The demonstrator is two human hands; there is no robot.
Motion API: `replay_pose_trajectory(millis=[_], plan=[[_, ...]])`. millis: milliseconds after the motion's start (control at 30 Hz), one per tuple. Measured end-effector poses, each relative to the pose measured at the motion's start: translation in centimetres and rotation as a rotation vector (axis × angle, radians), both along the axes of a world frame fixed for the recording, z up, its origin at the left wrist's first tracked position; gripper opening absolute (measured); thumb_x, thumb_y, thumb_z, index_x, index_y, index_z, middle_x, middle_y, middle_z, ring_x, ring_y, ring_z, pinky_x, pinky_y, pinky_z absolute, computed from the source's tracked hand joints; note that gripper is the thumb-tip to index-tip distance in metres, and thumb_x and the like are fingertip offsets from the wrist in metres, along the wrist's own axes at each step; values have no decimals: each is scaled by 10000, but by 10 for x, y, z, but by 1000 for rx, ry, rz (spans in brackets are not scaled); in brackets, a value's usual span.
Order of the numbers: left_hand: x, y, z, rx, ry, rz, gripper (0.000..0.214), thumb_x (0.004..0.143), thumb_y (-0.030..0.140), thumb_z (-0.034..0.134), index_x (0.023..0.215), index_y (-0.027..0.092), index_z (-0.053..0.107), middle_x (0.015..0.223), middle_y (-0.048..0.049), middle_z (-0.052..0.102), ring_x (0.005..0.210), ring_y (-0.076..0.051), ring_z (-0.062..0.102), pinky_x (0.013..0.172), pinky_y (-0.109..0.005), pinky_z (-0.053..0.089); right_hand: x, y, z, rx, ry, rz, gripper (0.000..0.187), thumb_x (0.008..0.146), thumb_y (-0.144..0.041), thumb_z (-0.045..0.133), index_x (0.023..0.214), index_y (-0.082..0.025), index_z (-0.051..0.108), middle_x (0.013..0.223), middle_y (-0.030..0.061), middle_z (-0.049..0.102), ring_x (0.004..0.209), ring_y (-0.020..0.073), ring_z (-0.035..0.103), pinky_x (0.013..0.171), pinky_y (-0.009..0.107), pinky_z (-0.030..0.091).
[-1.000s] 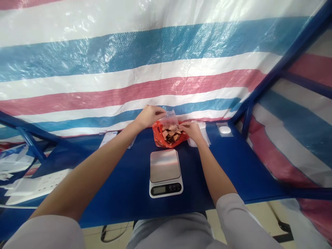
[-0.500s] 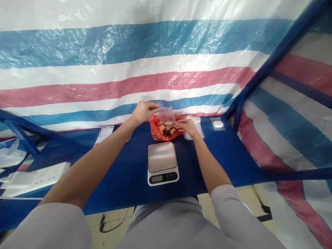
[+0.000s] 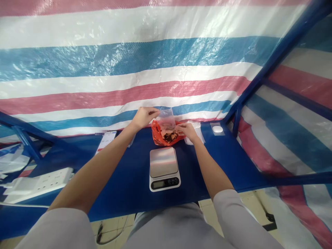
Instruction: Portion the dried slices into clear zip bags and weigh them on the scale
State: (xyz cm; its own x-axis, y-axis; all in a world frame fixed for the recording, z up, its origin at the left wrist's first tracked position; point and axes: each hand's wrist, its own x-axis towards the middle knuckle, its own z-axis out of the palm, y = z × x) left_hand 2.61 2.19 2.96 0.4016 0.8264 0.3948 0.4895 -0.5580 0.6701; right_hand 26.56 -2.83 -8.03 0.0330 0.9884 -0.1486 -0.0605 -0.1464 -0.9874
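Observation:
My left hand (image 3: pixel 144 116) pinches the top edge of a small clear plastic bag (image 3: pixel 166 121) and holds it up over an open red plastic bag (image 3: pixel 156 135) full of brown and orange flat pieces (image 3: pixel 169 134). My right hand (image 3: pixel 187 130) rests at the red bag's right side, fingers closed on something small I cannot make out. A white kitchen scale (image 3: pixel 164 168) with a steel plate sits on the blue table (image 3: pixel 228 162) just in front of the red bag.
A stack of clear bags (image 3: pixel 197 133) lies behind my right hand. A small white round object (image 3: pixel 217 129) sits far right. A phone (image 3: pixel 106 139) lies left of the bags, a white power strip (image 3: pixel 38 181) at far left. A striped tarp (image 3: pixel 129 69) backs the table.
Both hands stay at the red bag; the view shifted slightly. The clear bag in my left hand hangs a little more upright now.

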Motion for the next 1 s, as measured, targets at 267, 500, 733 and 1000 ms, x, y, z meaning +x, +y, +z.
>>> replay_pose_trajectory(millis=[267,500,733,1000], plan=[[-6,1,-4,-48,14,-5,306,767,492,681,759,201,776,740,-41,758,703,-197,668,691,-285,492,3,0,-1,-1,48,8,262,639,-344,854,810,-164,770,742,24,756,681,158,707,668,281,611],[-15,-3,1,-153,-82,-17,342,743,530,750,777,191,785,748,-55,765,706,-207,704,734,-307,552,5,-9,7,37,139,-70,367,596,-440,892,815,-177,761,799,50,777,770,184,748,738,299,618],[-14,-17,15,-247,-85,-77,497,659,603,825,905,175,783,808,-63,767,718,-209,687,684,-299,545,6,-16,27,150,68,-16,423,611,-537,864,834,-190,766,736,30,758,755,213,741,734,337,620],[2,-35,-10,-199,-171,-56,431,784,603,715,781,173,757,773,-37,736,731,-185,639,667,-270,501,12,-28,29,170,-40,-20,475,662,-605,822,890,-193,755,846,51,774,841,244,762,697,318,622]])
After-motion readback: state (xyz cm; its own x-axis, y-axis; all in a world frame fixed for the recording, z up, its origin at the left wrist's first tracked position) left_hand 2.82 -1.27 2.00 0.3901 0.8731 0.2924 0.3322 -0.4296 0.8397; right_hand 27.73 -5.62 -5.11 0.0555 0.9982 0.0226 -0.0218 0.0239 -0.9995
